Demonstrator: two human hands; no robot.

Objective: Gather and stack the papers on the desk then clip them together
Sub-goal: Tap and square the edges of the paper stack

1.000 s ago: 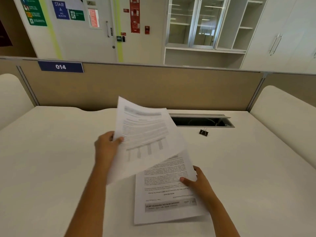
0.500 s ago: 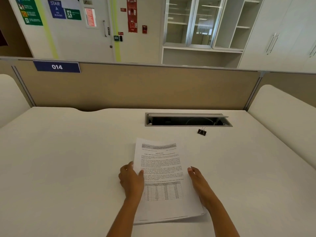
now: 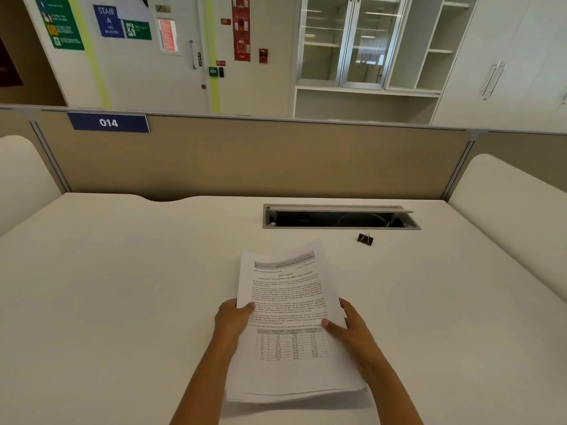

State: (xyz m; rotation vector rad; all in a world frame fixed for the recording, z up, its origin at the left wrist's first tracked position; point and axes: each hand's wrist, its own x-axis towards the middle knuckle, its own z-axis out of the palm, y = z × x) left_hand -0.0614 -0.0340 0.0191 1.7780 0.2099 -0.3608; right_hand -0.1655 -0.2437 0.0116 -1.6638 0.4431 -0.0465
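A stack of printed papers [image 3: 288, 302] with a table on the top sheet is held a little above the white desk [image 3: 122, 286], near its front middle. My left hand [image 3: 233, 317] grips the stack's left edge, thumb on top. My right hand [image 3: 349, 329] grips the right edge the same way. The stack's far end bends upward and the near end sags. A small black binder clip [image 3: 365, 239] lies on the desk beyond the papers to the right, apart from both hands.
An open cable slot [image 3: 340, 217] with a raised grey lid is set into the desk just behind the clip. A beige partition [image 3: 260, 161] closes the back of the desk. White rounded side panels [image 3: 506, 194] flank it.
One second ago my left hand held a loose sheet above the pile. It laid the sheet on top, and both hands now grip the stack's sides and have lifted it off the desk.
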